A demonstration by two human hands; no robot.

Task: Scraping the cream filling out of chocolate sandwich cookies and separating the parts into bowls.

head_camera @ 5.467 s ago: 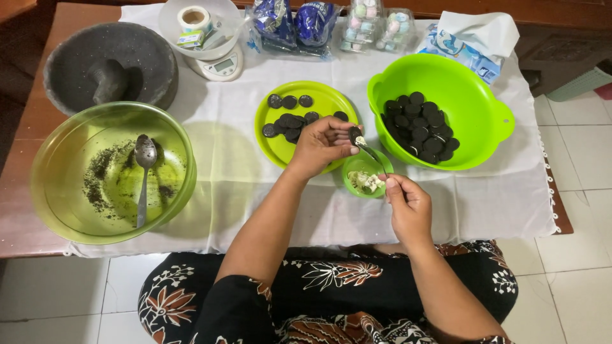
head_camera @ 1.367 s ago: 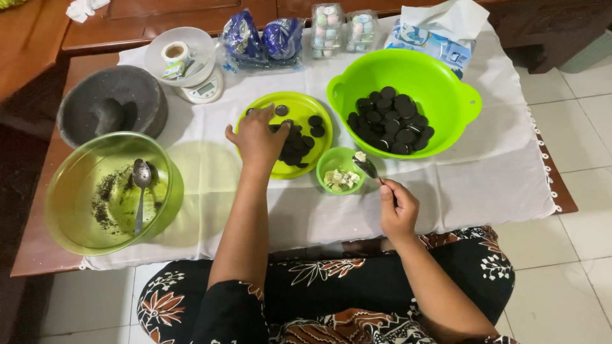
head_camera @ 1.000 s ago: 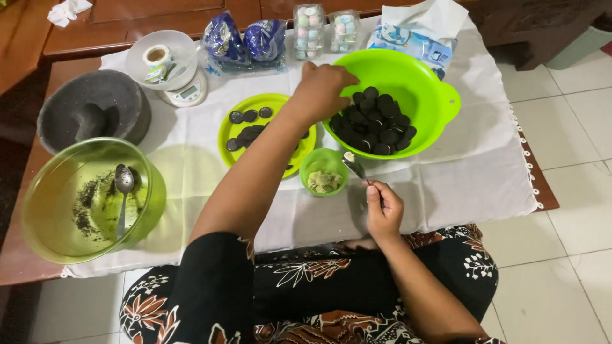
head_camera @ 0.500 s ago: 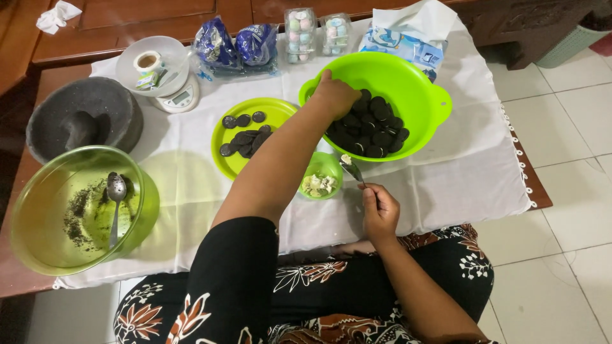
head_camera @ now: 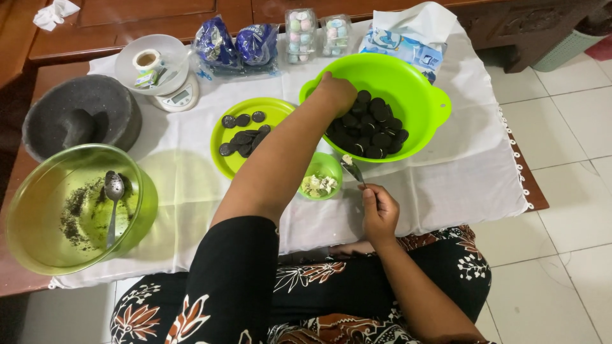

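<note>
Here the left hand [head_camera: 335, 92] closes on dark round biscuits [head_camera: 370, 127] in the large green plastic bowl [head_camera: 417, 83], the right hand [head_camera: 379, 210] grips a small metal spoon [head_camera: 352, 171]; its cream load could drop onto the white cloth [head_camera: 459, 178]

Black sleeve, floral batik skirt [head_camera: 331, 306]

Small cup [head_camera: 321, 175] between plate [head_camera: 280, 111] and cookie bowl [head_camera: 417, 79]

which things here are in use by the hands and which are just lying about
In use: left hand in big green bowl of dark cookies; right hand holding spoon; small cup; green plate.

Lying about: stone mortar, scale, candy bags, glass bowl.
</note>
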